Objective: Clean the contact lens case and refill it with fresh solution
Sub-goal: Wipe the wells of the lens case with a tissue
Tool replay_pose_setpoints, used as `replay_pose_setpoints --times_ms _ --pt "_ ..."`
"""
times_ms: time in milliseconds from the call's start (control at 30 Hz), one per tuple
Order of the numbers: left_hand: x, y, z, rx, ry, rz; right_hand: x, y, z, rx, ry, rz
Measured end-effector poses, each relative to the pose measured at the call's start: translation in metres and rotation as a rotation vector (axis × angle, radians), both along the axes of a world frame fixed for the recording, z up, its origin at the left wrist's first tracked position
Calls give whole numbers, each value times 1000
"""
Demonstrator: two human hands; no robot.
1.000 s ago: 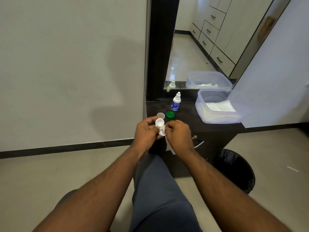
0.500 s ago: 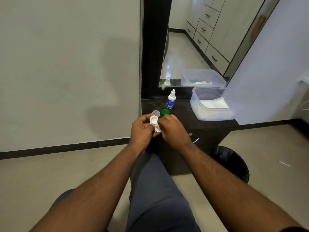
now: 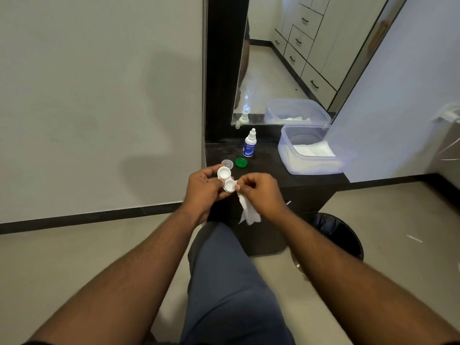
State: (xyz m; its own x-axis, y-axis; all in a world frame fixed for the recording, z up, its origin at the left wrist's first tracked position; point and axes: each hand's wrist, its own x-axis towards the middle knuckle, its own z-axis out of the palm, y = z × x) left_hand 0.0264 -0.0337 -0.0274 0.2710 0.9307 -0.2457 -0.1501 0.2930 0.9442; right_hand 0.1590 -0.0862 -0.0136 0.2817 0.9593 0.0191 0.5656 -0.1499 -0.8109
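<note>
My left hand (image 3: 202, 191) grips a white two-well contact lens case (image 3: 227, 180), both wells uncovered and facing up. Just right of the case, my right hand (image 3: 261, 192) pinches a white tissue (image 3: 249, 211) that hangs down below the fingers. Both hands are above the front edge of a dark cabinet top (image 3: 268, 170). On that top lie a clear cap (image 3: 227, 163) and a green cap (image 3: 241, 162). Behind them stands a small white solution bottle (image 3: 249, 143) with a blue label.
A clear plastic tub (image 3: 311, 150) holding white tissues sits at the right of the cabinet top. A mirror (image 3: 286, 58) rises behind it. A black bin (image 3: 341, 235) stands on the floor to the right. My knee in blue trousers (image 3: 224, 270) is below the hands.
My right hand has drawn the tissue out of the case and moved slightly right, so both wells show. The tissue now hangs free below the hand. The camera view shifted a little.
</note>
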Motion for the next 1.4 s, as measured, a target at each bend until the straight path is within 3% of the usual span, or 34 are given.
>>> replay_pose_setpoints --times_ms 133,300,433,567,700,933,1133,1400 --pt "-3 8 5 -48 14 -70 24 9 20 14 -484 342" --pt "-9 16 5 -109 -25 -171 31 28 42 168 -928 728" --pt "-12 20 11 -135 -15 -257 25 36 47 239 -1167 917" --pt "-13 24 16 -156 33 -320 20 38 53 323 -1266 1075" --pt "-12 24 14 -186 94 -334 19 37 49 353 -1273 1171" --pt "-8 25 16 -215 108 -295 23 35 41 407 -1214 1142" --pt "-5 21 14 -220 94 -211 26 25 24 401 -1039 950" --pt "3 9 10 -238 23 -37 4 2 -2 308 -739 468"
